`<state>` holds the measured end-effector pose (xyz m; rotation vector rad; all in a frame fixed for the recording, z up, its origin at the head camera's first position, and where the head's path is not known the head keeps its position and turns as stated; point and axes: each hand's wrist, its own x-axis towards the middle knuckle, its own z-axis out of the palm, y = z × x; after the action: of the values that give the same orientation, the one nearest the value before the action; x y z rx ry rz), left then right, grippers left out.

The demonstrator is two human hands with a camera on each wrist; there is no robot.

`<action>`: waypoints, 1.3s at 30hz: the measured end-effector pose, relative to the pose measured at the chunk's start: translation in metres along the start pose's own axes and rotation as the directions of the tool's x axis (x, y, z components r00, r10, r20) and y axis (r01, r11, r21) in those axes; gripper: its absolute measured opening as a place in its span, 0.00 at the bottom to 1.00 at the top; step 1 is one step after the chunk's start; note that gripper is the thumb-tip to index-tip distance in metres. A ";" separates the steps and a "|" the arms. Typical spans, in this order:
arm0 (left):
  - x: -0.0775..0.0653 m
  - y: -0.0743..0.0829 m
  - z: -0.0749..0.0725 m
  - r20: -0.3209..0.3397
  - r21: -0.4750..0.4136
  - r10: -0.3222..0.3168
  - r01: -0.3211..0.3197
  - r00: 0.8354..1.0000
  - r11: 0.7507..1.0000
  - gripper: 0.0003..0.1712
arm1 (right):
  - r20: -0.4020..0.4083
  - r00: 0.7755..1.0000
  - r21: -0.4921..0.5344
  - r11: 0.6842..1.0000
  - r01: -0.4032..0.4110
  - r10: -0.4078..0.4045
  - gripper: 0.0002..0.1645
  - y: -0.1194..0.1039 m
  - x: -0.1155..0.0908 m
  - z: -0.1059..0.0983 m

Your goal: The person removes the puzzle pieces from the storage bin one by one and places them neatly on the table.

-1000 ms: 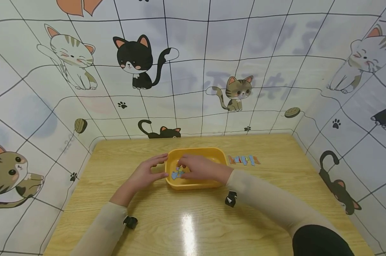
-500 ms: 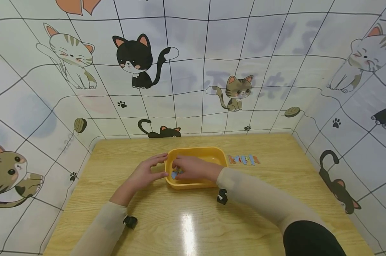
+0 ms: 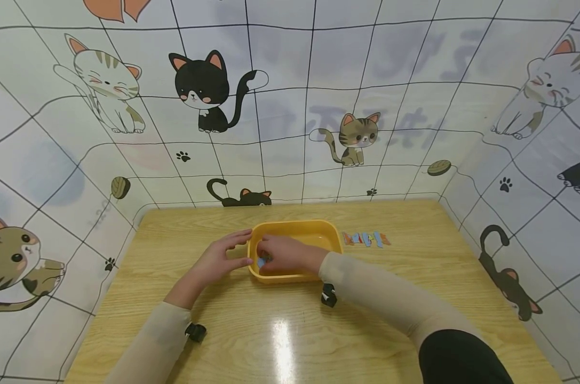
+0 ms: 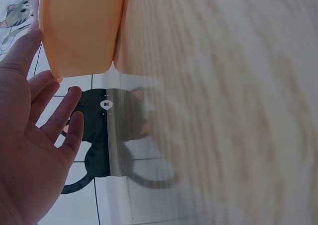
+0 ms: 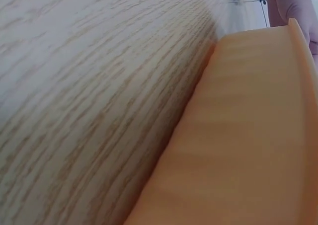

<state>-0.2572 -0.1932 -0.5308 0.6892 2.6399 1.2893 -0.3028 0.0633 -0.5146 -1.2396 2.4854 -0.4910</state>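
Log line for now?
left hand: at tray end | right hand: in tray at pieces, grip unclear | piece row: on table, right of tray

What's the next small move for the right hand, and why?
Probably pinch and lift one puzzle piece: the right hand is down inside the yellow plastic tray, right by the pieces, and the left hand touches the tray's end.
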 end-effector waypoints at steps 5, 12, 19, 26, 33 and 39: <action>0.001 0.001 0.000 0.003 -0.008 0.002 -0.002 1.000 1.000 0.41 | -0.017 1.000 0.007 1.000 0.004 -0.004 0.18 0.000 0.000 0.003; 0.001 0.001 0.000 -0.003 -0.008 0.012 -0.012 1.000 1.000 0.41 | -0.025 1.000 0.021 1.000 -0.005 0.006 0.18 0.001 0.000 0.006; 0.001 0.000 0.000 -0.001 -0.008 0.000 0.000 1.000 1.000 0.41 | -0.031 0.999 0.036 0.999 -0.018 0.019 0.17 -0.002 -0.002 0.005; 0.001 0.000 0.000 0.002 -0.012 -0.016 0.016 1.000 1.000 0.40 | -0.039 0.999 0.023 1.000 -0.008 0.009 0.16 0.002 0.001 0.009; 0.001 -0.001 0.001 -0.009 0.001 0.021 -0.021 1.000 1.000 0.41 | -0.048 0.999 0.054 0.998 0.012 -0.010 0.15 0.004 0.000 0.007; 0.001 -0.003 0.001 -0.013 0.007 0.016 -0.016 1.000 1.000 0.41 | -0.054 0.999 0.103 0.995 0.006 -0.001 0.14 0.003 -0.008 -0.001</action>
<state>-0.2588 -0.1937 -0.5335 0.7072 2.6559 1.2943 -0.3009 0.0721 -0.5141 -1.2060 2.4682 -0.6533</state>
